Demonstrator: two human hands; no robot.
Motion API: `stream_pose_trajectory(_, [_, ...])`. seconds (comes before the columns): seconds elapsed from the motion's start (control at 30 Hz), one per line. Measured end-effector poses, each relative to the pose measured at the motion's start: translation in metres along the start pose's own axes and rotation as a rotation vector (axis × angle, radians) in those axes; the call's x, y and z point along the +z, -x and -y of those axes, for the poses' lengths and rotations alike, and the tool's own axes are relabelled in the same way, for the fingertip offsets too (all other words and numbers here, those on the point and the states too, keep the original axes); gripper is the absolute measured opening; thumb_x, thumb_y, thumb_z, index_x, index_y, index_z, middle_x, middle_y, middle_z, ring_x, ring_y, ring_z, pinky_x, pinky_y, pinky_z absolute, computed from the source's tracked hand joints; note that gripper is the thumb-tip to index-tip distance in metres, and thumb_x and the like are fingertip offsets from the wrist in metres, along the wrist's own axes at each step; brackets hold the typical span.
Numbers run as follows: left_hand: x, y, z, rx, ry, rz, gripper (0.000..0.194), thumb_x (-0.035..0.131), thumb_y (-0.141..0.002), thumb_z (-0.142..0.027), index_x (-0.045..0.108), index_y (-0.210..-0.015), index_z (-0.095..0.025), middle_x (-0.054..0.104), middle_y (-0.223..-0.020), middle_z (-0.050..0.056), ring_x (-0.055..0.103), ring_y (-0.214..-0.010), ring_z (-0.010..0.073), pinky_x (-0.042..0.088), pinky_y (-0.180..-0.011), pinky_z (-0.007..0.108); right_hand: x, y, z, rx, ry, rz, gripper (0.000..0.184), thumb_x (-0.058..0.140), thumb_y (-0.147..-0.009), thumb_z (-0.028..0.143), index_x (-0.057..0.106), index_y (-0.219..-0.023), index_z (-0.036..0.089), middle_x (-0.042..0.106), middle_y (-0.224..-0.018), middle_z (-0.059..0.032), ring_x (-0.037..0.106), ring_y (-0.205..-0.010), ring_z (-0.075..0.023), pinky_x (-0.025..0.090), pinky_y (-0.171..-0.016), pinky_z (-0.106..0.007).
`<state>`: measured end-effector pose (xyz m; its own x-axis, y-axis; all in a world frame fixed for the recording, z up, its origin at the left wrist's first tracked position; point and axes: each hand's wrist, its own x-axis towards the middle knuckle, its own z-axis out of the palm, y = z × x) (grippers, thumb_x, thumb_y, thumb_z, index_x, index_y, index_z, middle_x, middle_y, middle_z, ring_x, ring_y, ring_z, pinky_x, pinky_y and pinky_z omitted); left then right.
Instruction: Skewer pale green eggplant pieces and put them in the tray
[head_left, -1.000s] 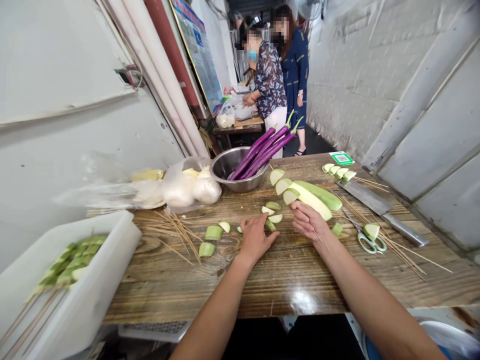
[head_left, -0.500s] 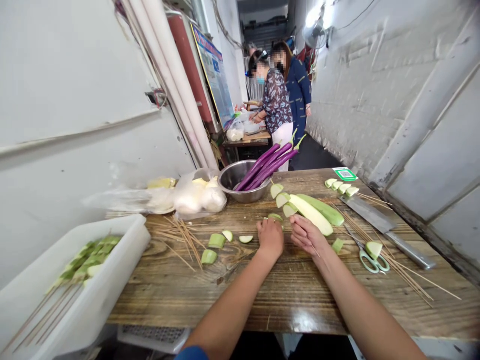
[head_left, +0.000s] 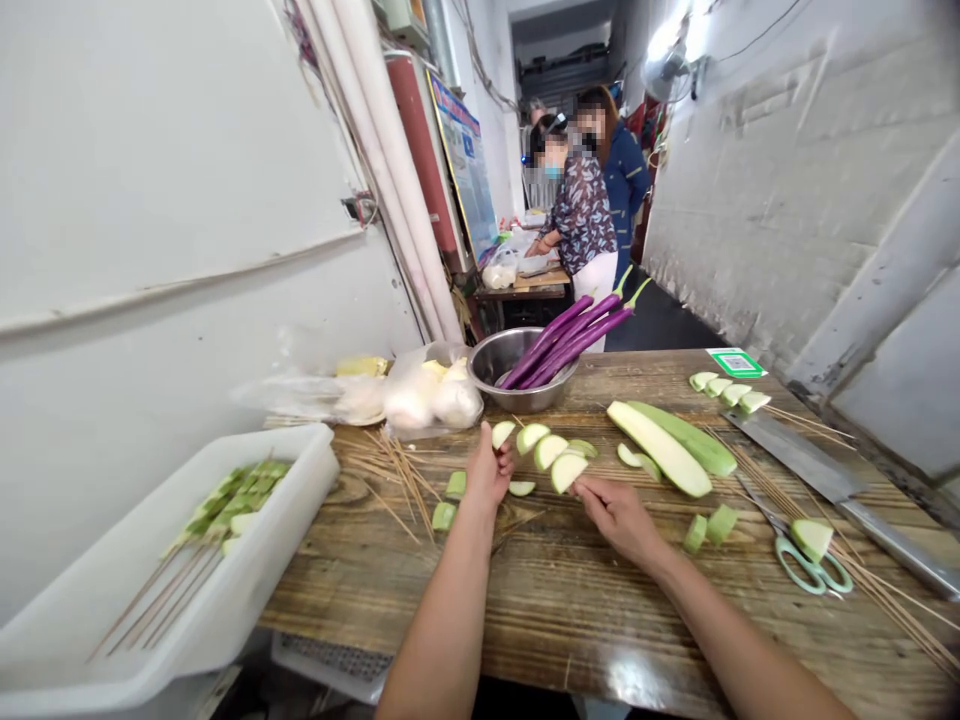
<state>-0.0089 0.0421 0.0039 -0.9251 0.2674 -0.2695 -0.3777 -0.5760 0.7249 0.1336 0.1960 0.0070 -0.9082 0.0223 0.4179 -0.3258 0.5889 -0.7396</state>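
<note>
My left hand [head_left: 489,470] pinches a half-round zucchini slice [head_left: 503,434] at the tip end of a skewer. My right hand [head_left: 616,515] is closed on that skewer's near end, just behind three threaded zucchini slices [head_left: 551,452]; the stick itself is mostly hidden by hand and slices. Behind the skewer, a loose slice [head_left: 583,448] rests on the wooden table [head_left: 540,590]. Zucchini halves [head_left: 664,450] lie beyond my right hand, with cut chunks [head_left: 721,524] nearer it. Close to my left wrist are more zucchini chunks [head_left: 444,516].
On the right lie a cleaver [head_left: 795,455], scissors [head_left: 801,565], bare skewers and a loaded zucchini skewer [head_left: 727,391]. A metal bowl [head_left: 517,400] holds eggplants [head_left: 574,345]. A white bin [head_left: 300,480] with loaded skewers stands left. Two people [head_left: 589,205] are at the back.
My left hand has moved left and up, bringing a slice to the skewer's tip. The skewer in my right hand has tilted lower. The view has shifted left.
</note>
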Motion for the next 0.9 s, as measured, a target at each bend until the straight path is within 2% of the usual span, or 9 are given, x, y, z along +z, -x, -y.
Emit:
stream_pose_trajectory(0.1, [-0.007,-0.003,-0.009,0.015,0.025,0.046,0.040,0.054,-0.075,-0.055,0.047,-0.070,-0.016,0.042,-0.051,-0.006,0.030,-0.035,0.0020,0.018,-0.032,0.014,0.010,0.005,-0.001,-0.018,0.078,0.057,0.028,0.036,-0.091,0.027,0.053,-0.070,0.018,0.052,-0.060,0.0004,0.047,-0.056,-0.0126,0.034,-0.056,-0.023])
stream_pose_trajectory(0.17, [-0.010,-0.004,-0.011,0.052,0.011,0.032,0.033,0.062,-0.074,-0.046,0.048,-0.071,-0.016,0.043,-0.051,-0.007,0.033,-0.036,0.0020,0.021,-0.033,0.014,0.014,0.007,-0.001,-0.019,0.126,0.085,0.028,0.035,-0.091,0.026,0.053,-0.069,0.018,0.053,-0.060,-0.0004,0.048,-0.055,-0.0129,0.033,-0.056,-0.022])
stream_pose_trajectory(0.23, [-0.012,-0.005,-0.012,0.070,-0.008,-0.040,0.024,0.065,-0.073,-0.034,0.052,-0.073,-0.014,0.050,-0.053,-0.005,0.043,-0.040,0.0033,0.030,-0.038,0.014,0.017,0.010,0.000,-0.022,0.177,0.107,0.029,0.035,-0.091,0.025,0.053,-0.069,0.018,0.053,-0.060,-0.0008,0.048,-0.054,-0.0128,0.033,-0.055,-0.022])
stream_pose_trajectory(0.33, [-0.013,-0.006,-0.013,-0.015,0.007,-0.108,0.018,0.063,-0.075,-0.028,0.058,-0.081,-0.012,0.064,-0.071,0.005,0.061,-0.061,0.0108,0.047,-0.054,0.020,0.020,0.013,0.003,-0.035,0.240,0.131,0.031,0.034,-0.091,0.025,0.053,-0.068,0.018,0.055,-0.059,-0.0013,0.048,-0.053,-0.0123,0.033,-0.055,-0.021])
stream_pose_trajectory(0.4, [-0.013,-0.006,-0.013,-0.077,0.033,-0.115,0.016,0.063,-0.075,-0.025,0.058,-0.083,-0.012,0.066,-0.080,0.009,0.065,-0.073,0.0154,0.051,-0.065,0.026,0.021,0.015,0.005,-0.041,0.258,0.142,0.032,0.034,-0.091,0.024,0.053,-0.067,0.018,0.056,-0.059,-0.0016,0.049,-0.052,-0.0119,0.033,-0.055,-0.021])
stream_pose_trajectory(0.6, [-0.009,-0.005,-0.012,-0.126,0.027,-0.146,0.011,0.062,-0.076,-0.021,0.058,-0.079,-0.011,0.067,-0.078,0.011,0.067,-0.073,0.0191,0.053,-0.072,0.034,0.025,0.016,0.006,0.002,0.280,0.135,0.032,0.034,-0.090,0.024,0.053,-0.066,0.017,0.056,-0.058,-0.0018,0.049,-0.052,-0.0115,0.033,-0.054,-0.020])
stream_pose_trajectory(0.9, [-0.004,-0.002,-0.011,-0.101,0.059,-0.148,0.006,0.057,-0.078,-0.012,0.055,-0.073,-0.008,0.066,-0.070,0.012,0.067,-0.068,0.0200,0.054,-0.073,0.035,0.026,0.016,0.006,-0.009,0.260,0.140,0.033,0.034,-0.090,0.024,0.053,-0.064,0.018,0.056,-0.058,-0.0016,0.047,-0.051,-0.0114,0.032,-0.054,-0.020])
